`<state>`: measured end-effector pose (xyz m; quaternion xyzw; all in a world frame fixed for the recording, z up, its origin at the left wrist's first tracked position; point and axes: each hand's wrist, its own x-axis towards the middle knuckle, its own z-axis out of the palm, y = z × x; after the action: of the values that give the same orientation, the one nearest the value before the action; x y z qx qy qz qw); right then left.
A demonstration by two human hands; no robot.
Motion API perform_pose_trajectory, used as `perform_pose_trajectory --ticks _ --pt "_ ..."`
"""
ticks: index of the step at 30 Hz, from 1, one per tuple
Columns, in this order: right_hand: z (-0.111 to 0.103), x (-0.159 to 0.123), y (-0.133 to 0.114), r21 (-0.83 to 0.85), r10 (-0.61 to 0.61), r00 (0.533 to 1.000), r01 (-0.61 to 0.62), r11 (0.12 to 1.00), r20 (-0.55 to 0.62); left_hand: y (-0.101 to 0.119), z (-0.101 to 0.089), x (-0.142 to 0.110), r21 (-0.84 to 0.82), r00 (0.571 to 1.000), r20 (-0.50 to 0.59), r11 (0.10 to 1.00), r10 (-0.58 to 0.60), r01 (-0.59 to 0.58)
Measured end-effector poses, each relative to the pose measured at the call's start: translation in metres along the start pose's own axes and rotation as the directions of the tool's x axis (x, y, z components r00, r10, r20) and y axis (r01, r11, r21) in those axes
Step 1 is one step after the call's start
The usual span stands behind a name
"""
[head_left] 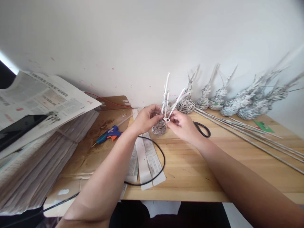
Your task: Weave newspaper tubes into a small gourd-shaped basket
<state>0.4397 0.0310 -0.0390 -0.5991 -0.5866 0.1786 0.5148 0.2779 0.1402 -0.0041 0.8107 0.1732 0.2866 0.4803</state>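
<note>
Between my hands a small woven newspaper vase (pixel 158 127) stands on the wooden table, with several rolled paper sticks (pixel 166 95) poking up from its top. My left hand (pixel 148 118) is closed around the upper left side of the weave. My right hand (pixel 179 123) pinches a paper stick at the upper right, where an open tube end faces me. The fingers partly cover the neck of the vase. Left of my left wrist lies a blue glue gun (pixel 111 133) with an orange trigger.
Finished-looking woven vases (pixel 217 98) line the wall. Long paper sticks (pixel 249 134) and black-handled scissors (pixel 202 129) lie at right. A black cable (pixel 163 158) loops over paper strips (pixel 144 161). At left rises a stack of newspapers (pixel 64 142) with a phone (pixel 23 128) on top.
</note>
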Motion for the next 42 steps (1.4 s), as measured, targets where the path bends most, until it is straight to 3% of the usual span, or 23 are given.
perform_pose_trajectory --ticks 3,9,12,21,32,42 --pt "0.001 0.002 0.002 0.087 0.066 0.998 -0.066 0.994 0.002 0.001 0.000 -0.001 0.027 0.998 0.054 0.999 0.042 -0.043" --pt "0.001 0.002 0.002 0.124 0.071 0.997 -0.074 0.989 0.034 0.006 0.001 -0.003 0.367 0.996 -0.091 0.930 0.015 0.019" --pt "-0.002 0.004 0.001 0.138 0.074 0.997 -0.077 0.987 0.031 0.005 0.000 -0.002 0.445 0.990 -0.140 0.894 0.012 0.052" --pt "-0.004 0.004 -0.001 0.111 0.051 0.998 -0.053 0.992 0.022 -0.007 -0.006 0.001 0.323 0.991 -0.133 0.946 0.010 0.034" --pt "-0.003 0.005 -0.004 0.214 0.073 0.997 -0.076 0.974 0.021 0.003 -0.006 -0.002 0.311 0.996 -0.083 0.949 -0.030 0.055" --pt "-0.001 0.003 -0.001 0.112 -0.021 0.999 0.026 0.993 -0.044 0.007 -0.009 -0.002 0.237 0.995 -0.082 0.968 -0.057 0.076"
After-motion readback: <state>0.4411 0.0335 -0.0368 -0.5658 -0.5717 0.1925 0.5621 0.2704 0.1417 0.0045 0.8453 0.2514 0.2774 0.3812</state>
